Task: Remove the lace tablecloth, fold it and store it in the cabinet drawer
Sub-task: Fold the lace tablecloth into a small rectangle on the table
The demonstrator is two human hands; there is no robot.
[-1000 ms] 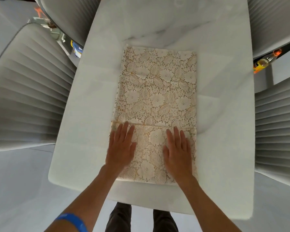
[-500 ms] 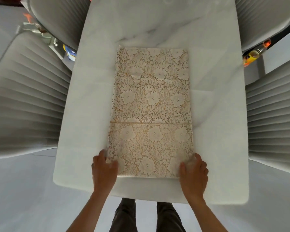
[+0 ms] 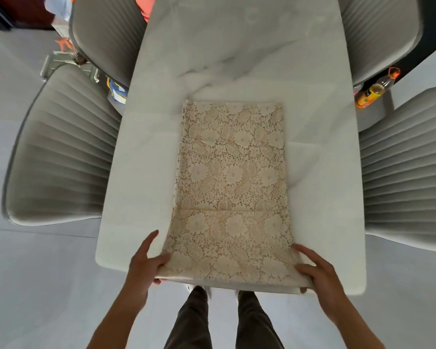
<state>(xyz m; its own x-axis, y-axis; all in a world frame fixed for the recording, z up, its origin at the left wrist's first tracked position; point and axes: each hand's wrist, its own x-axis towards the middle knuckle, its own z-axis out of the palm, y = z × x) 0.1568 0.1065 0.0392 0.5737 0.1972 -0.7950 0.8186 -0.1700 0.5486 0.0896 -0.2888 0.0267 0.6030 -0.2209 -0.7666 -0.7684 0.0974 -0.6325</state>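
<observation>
The cream lace tablecloth [image 3: 232, 177] lies folded into a long rectangle on the white marble table [image 3: 141, 187], with a crease across it near the front. Its near end is lifted off the table edge. My left hand [image 3: 144, 263] grips the near left corner, thumb on top and fingers underneath. My right hand [image 3: 315, 270] grips the near right corner the same way. No cabinet or drawer is in view.
Grey ribbed chairs stand on both sides: a left chair [image 3: 61, 157], a right chair [image 3: 408, 172], and two more at the back. A bottle [image 3: 373, 91] stands behind the right edge. My legs [image 3: 222, 321] are at the table's near end.
My hands left the top of the cloth, went to its two near corners and took hold of them. The near end has now risen off the table toward me.
</observation>
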